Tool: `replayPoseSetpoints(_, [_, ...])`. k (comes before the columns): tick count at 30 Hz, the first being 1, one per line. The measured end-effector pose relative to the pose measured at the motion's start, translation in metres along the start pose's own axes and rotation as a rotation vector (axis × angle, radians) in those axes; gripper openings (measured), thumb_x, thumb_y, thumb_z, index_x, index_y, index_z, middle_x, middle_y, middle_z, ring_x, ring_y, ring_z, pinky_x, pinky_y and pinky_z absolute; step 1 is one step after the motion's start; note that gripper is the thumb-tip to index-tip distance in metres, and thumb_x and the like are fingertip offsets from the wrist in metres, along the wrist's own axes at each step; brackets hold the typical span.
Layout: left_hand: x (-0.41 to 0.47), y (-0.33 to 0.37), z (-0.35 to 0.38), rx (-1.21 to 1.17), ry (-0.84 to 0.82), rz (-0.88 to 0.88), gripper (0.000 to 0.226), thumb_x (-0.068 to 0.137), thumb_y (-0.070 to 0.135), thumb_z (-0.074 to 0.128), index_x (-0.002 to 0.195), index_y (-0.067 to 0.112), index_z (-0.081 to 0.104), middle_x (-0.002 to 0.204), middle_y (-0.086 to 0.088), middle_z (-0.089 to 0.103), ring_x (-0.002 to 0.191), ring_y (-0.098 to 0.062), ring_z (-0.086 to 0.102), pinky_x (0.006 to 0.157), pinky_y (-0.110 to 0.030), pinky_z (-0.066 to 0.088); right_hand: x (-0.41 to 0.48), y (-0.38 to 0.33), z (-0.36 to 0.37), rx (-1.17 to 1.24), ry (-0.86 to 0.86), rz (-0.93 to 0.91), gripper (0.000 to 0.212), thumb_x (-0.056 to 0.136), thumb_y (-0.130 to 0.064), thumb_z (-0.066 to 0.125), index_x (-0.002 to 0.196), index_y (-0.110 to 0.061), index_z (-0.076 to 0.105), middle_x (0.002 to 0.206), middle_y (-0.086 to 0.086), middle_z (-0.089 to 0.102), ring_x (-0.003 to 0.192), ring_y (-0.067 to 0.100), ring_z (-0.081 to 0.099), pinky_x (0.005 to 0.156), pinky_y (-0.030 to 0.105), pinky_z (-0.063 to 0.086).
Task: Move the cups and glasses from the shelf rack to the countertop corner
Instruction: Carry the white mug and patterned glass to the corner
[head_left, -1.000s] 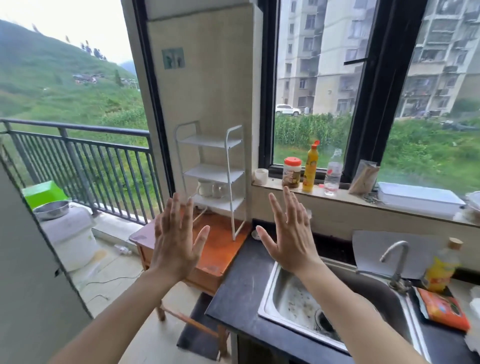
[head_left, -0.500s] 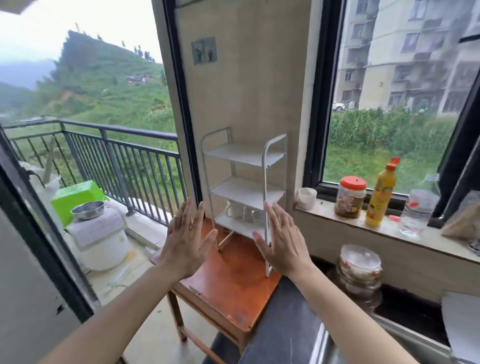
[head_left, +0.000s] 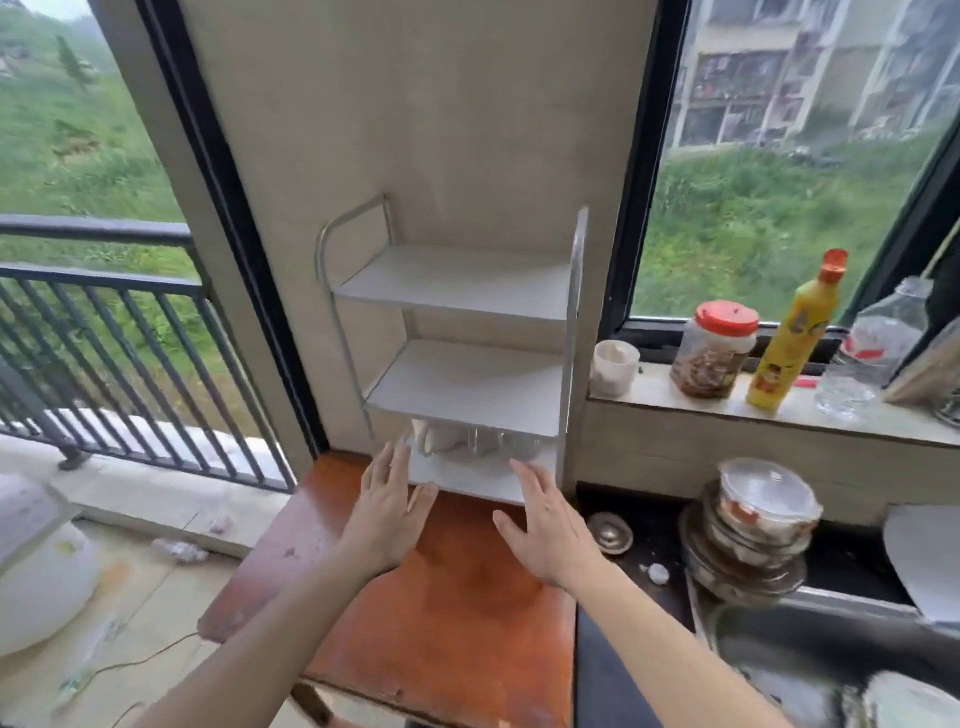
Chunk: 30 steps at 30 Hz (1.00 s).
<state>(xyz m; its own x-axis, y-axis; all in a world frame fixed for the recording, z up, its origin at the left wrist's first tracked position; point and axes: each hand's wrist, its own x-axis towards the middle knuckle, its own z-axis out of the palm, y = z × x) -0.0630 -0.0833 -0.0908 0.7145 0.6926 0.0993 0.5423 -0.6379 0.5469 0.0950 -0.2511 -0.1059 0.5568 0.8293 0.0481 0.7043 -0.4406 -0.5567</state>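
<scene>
Both hands, left hand (head_left: 387, 512) and right hand (head_left: 545, 525), are spread flat and empty mid-frame, just before the rack's (head_left: 457, 332) bottom-shelf cups (head_left: 441, 439).

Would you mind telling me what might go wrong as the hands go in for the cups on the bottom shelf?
1. The cups sit close together under the low middle shelf; reaching with the left hand and right hand could knock one against its neighbour.
2. The shelf rack looks slim and tall, so a bump may tip it.
3. The countertop corner already holds a small lid and stacked bowls, leaving little room.
</scene>
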Motion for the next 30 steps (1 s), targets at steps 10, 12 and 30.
replayPoseSetpoints(10, [0.095, -0.033, 0.029, -0.411, -0.051, -0.125, 0.057, 0.096, 0.036, 0.060, 0.144, 0.015, 0.038, 0.138, -0.003, 0.047, 0.136, -0.026, 0.038, 0.100, -0.034, 0.035, 0.087, -0.012, 0.050, 0.341, 0.096, 0.354, 0.067, 0.097, -0.038, 0.057, 0.154, -0.024, 0.025, 0.141, 0.002, 0.037, 0.113, 0.022, 0.059, 0.092, 0.035, 0.047])
replayPoseSetpoints(12, [0.109, -0.030, 0.034, -0.555, -0.049, -0.211, 0.034, 0.093, 0.037, 0.063, 0.120, 0.023, 0.048, 0.113, 0.011, 0.052, 0.118, -0.022, 0.050, 0.091, -0.033, 0.039, 0.101, -0.009, 0.053, 0.475, 0.128, 0.409, 0.050, 0.096, -0.032, 0.059, 0.141, -0.019, 0.042, 0.127, -0.001, 0.046, 0.104, 0.021, 0.059, 0.086, 0.031, 0.045])
replayPoseSetpoints(30, [0.081, -0.033, 0.046, -0.958, 0.015, -0.476, 0.020, 0.095, 0.038, 0.059, 0.104, 0.028, 0.044, 0.099, -0.007, 0.059, 0.085, -0.020, 0.057, 0.081, -0.039, 0.049, 0.077, -0.011, 0.053, 0.913, 0.276, 0.558, 0.025, 0.106, -0.041, 0.041, 0.093, -0.031, 0.060, 0.098, -0.003, 0.067, 0.097, 0.018, 0.067, 0.091, 0.038, 0.056])
